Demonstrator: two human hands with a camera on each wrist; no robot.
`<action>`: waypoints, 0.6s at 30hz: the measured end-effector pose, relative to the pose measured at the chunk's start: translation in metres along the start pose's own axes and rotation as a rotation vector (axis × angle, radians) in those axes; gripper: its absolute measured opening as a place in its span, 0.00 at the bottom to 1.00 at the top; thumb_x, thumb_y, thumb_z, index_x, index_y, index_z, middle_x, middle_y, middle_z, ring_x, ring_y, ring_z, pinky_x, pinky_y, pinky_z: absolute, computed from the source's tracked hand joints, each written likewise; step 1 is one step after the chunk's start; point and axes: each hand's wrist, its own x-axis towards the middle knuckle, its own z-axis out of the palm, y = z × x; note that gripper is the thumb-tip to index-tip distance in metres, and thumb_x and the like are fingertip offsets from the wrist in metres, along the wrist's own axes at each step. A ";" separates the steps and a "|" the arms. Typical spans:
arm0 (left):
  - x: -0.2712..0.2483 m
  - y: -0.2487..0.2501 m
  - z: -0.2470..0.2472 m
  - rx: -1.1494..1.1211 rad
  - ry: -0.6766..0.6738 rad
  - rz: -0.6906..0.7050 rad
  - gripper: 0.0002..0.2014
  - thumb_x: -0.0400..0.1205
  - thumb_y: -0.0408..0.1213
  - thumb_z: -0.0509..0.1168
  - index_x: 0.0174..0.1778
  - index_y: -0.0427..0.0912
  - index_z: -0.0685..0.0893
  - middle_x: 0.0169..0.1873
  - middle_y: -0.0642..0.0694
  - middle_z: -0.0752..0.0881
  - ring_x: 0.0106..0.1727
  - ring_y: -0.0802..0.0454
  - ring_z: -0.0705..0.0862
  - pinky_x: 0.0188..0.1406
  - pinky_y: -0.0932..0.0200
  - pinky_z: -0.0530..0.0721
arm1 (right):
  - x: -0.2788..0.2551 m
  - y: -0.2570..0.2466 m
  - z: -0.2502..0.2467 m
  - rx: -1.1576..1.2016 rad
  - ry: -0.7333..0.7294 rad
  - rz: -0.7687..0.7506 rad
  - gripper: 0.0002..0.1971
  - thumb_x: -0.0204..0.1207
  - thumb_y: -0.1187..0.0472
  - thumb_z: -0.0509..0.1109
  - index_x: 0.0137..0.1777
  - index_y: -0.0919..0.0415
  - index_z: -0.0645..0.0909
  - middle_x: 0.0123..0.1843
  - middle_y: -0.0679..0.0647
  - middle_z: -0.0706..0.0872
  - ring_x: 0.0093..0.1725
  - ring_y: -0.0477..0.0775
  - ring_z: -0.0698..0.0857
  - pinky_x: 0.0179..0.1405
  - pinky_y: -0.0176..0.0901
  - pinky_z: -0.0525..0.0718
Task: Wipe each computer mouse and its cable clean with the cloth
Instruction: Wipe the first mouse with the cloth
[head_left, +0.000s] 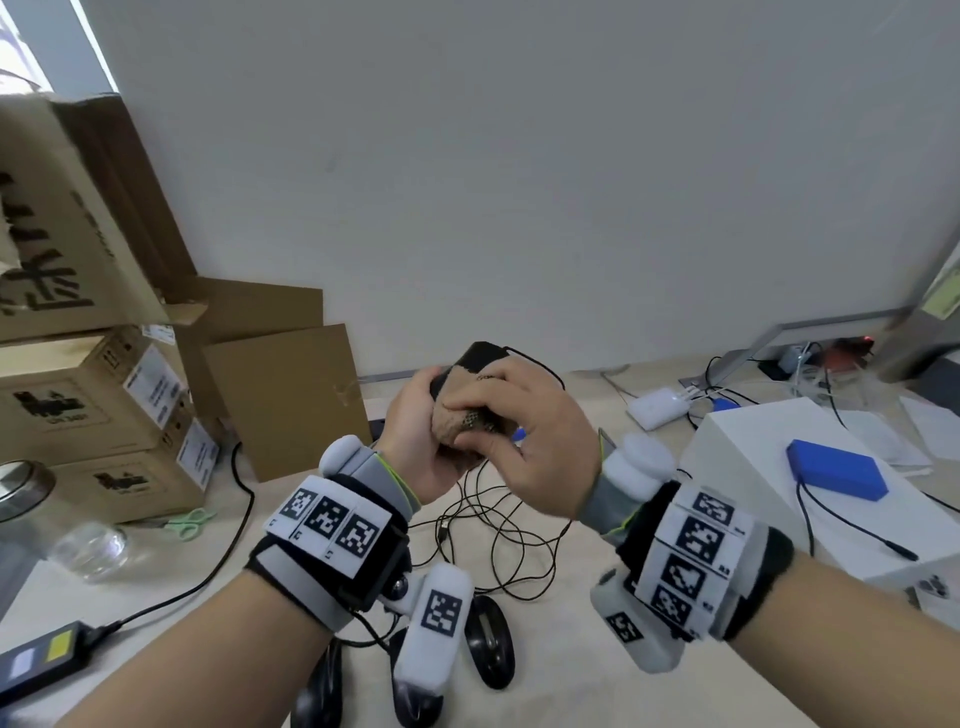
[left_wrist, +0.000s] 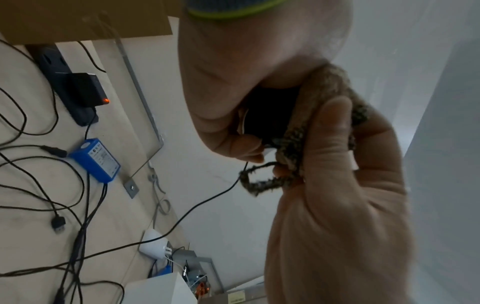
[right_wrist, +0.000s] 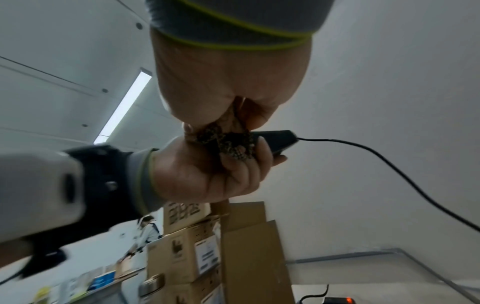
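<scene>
Risk — black wired computer mouse slipping from curled left hand above the counter while right hand, bunching brown knitted cloth, rubs; thin black cable dangling, snaggable.

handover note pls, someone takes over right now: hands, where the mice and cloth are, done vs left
Left hand: grips a black mouse, held up over the desk.
Right hand: fingers press the brown cloth against that mouse, mid-wipe.
Its cable hangs from the front end down to the tangle of cables on the desk.
Another black mouse lies on the desk near the person; more dark shapes beside it are partly hidden by the left wrist rig.
Done: cannot tell which mice are already clean.
Left: finish this mouse, run the cloth along its cable, then the rest.
</scene>
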 end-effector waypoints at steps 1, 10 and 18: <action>0.002 -0.001 -0.001 0.037 -0.005 0.012 0.22 0.86 0.49 0.51 0.42 0.39 0.85 0.35 0.39 0.85 0.32 0.45 0.83 0.29 0.58 0.82 | 0.003 0.006 -0.002 -0.007 0.016 0.006 0.10 0.73 0.59 0.72 0.54 0.53 0.86 0.48 0.47 0.84 0.50 0.51 0.80 0.55 0.45 0.77; 0.000 -0.004 0.005 0.105 -0.013 0.072 0.20 0.87 0.47 0.50 0.45 0.39 0.83 0.34 0.35 0.85 0.31 0.42 0.81 0.29 0.58 0.79 | 0.013 0.011 -0.008 -0.066 0.108 0.220 0.08 0.73 0.60 0.70 0.49 0.52 0.87 0.47 0.41 0.87 0.51 0.48 0.80 0.56 0.43 0.77; -0.005 -0.004 0.004 0.230 -0.072 0.063 0.21 0.87 0.46 0.48 0.52 0.35 0.81 0.31 0.33 0.84 0.24 0.44 0.79 0.25 0.57 0.71 | 0.017 0.037 -0.022 -0.123 0.202 0.283 0.08 0.74 0.60 0.69 0.50 0.51 0.86 0.48 0.42 0.87 0.51 0.45 0.79 0.57 0.44 0.78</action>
